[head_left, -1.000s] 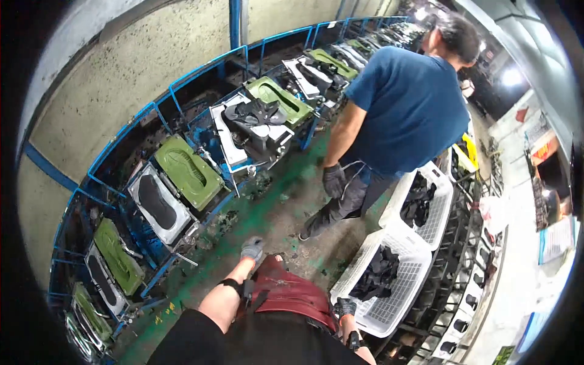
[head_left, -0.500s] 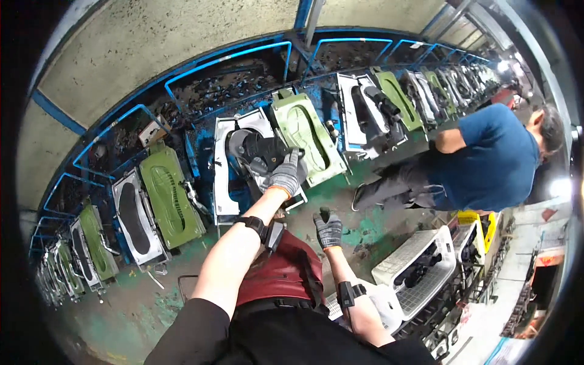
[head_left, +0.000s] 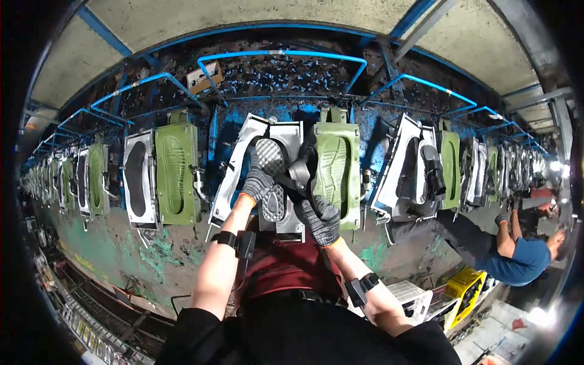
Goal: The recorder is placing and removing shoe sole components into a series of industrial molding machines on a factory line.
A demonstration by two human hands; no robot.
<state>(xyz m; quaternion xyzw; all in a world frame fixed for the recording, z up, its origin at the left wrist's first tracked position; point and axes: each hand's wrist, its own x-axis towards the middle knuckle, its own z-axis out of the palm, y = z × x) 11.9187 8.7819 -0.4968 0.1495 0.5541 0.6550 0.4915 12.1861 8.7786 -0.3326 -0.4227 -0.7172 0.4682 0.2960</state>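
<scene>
In front of me an opened metal shoe mould [head_left: 292, 131] carries a grey foot-shaped last [head_left: 272, 154] with a bumpy, patterned face. A black sandal upper [head_left: 302, 173] with wide straps lies across the last's middle and right side. My left hand [head_left: 258, 184], in a grey knit glove, is closed round the last's left edge; some fingertips are hidden behind it. Gloved likewise, my right hand [head_left: 321, 220] grips the lower right part of the black upper. Just right of the upper stands the mould's green half [head_left: 334, 164], with a sole-shaped hollow.
Similar moulds stand in a row both ways, such as a green one [head_left: 176, 173] on the left and a white-framed one [head_left: 395, 161] on the right. Blue rails [head_left: 280, 53] arch behind them. A co-worker [head_left: 517, 258] bends at far right, near a yellow crate [head_left: 465, 292].
My right hand has risen from beside my apron onto the black upper. My left hand has shifted to the last's left edge. The view has turned, and the co-worker is farther off.
</scene>
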